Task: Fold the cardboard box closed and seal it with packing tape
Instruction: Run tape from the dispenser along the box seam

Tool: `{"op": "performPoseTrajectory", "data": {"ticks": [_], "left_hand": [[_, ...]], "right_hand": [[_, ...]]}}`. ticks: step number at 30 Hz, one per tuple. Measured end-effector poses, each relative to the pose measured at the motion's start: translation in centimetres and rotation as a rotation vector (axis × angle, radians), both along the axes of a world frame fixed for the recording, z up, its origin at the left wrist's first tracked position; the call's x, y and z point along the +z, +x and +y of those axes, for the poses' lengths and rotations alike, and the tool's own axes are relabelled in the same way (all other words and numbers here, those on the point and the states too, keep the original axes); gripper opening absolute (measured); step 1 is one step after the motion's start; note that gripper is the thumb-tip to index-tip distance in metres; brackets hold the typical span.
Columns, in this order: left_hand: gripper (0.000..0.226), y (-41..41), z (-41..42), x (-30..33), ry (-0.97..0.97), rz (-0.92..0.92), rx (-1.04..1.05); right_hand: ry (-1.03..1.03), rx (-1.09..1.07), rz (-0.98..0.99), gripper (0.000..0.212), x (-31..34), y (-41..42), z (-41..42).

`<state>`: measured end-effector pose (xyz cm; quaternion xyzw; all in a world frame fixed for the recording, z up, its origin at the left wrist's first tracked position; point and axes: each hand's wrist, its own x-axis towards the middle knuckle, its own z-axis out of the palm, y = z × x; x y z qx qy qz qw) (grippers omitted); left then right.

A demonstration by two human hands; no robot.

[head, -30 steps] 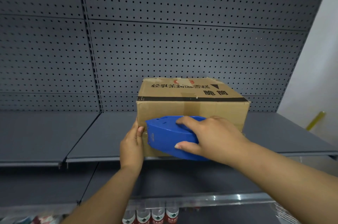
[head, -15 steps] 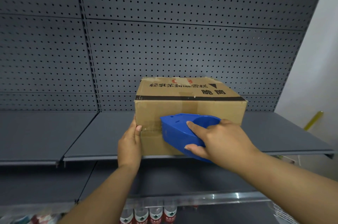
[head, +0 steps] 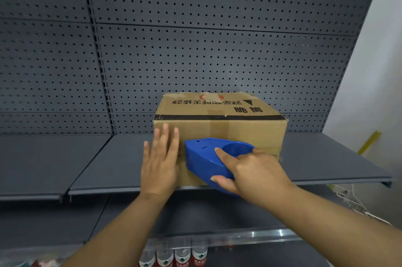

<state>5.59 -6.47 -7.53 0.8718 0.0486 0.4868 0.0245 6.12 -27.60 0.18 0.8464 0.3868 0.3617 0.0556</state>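
The top of the box [head: 217, 105] carries black Chinese print, upside down from where I stand: a long line that looks like 轻乳茶和冻雪糕 (some characters too smeared to be sure), then 脆筒 beside a black triangle. A red mark above it is unreadable. The bottles [head: 174, 258] below have labels too small to read.

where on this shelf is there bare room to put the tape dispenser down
Bare shelf left of the cardboard box, up to the pegboard, and a shorter stretch on its right. The box front is crowded: left hand, right hand gripping the blue tape dispenser.
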Motion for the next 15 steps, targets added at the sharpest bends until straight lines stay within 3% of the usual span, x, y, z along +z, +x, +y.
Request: {"op": "performPoseTrajectory", "data": {"ticks": [3,8,15], "left_hand": [[0.075,1.3,0.4,0.7,0.174,-0.018,0.009],[0.052,2.6,1.7,0.5,0.275,-0.132,0.037],[0.052,3.3,1.9,0.3,0.342,-0.242,0.07]], "right_hand": [[0.005,-0.004,-0.004,0.063,0.2,0.0,0.0],[0.002,0.009,0.01,0.064,0.2,0.1,-0.1],[-0.016,-0.017,0.012,0.061,0.8,0.3,-0.6]]}}
